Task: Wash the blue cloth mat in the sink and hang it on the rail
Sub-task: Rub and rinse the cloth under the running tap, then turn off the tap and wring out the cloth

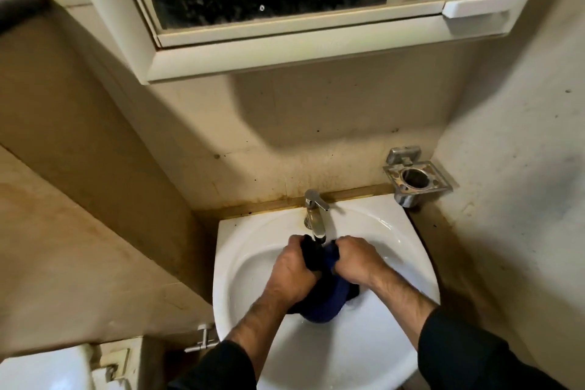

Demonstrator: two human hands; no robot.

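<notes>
Lower centre: left hand (292,266) and right hand (354,260) both grip the bunched mat (329,298) under the tap (315,215), over the sink (253,231).

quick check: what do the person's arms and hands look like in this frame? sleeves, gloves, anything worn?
Both hands, left hand and right hand, are bare: no gloves, and no rings or watch visible. Both forearms are bare and hairy. Dark, black-looking long sleeves, the left sleeve and the right sleeve, are pushed up well above the wrists. No markings or logos can be seen on the fabric.
</notes>
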